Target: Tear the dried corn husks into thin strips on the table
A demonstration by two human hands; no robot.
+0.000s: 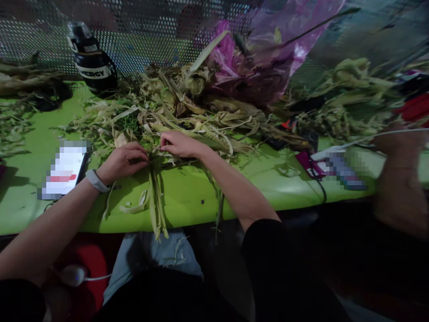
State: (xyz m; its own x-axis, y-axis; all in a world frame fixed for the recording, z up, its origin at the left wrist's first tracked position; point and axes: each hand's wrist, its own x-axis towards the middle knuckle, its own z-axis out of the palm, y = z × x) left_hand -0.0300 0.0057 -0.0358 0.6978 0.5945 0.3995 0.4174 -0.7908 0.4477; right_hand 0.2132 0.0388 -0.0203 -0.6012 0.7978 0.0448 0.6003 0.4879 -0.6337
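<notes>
My left hand (125, 162), with a pale band on its wrist, has its fingers closed at the top of a bundle of corn husk strips (154, 197). These pale green strips hang down over the table's front edge. Just to the right, my right hand (181, 144) pinches the upper end of the strips between thumb and fingers. The exact grip between the fingertips is too small to make out. Behind both hands lies a heap of dried corn husks (197, 123), some whole and some torn into ribbons. One curled husk strip (136, 205) lies left of the bundle.
A phone with a lit screen (65, 167) lies left on the green table (187, 201). Behind stand a black bottle (95, 69) and a pink plastic bag (254, 62) against a perforated metal panel (140, 27). Another person's arm (400, 174) rests at right near a second phone (346, 171).
</notes>
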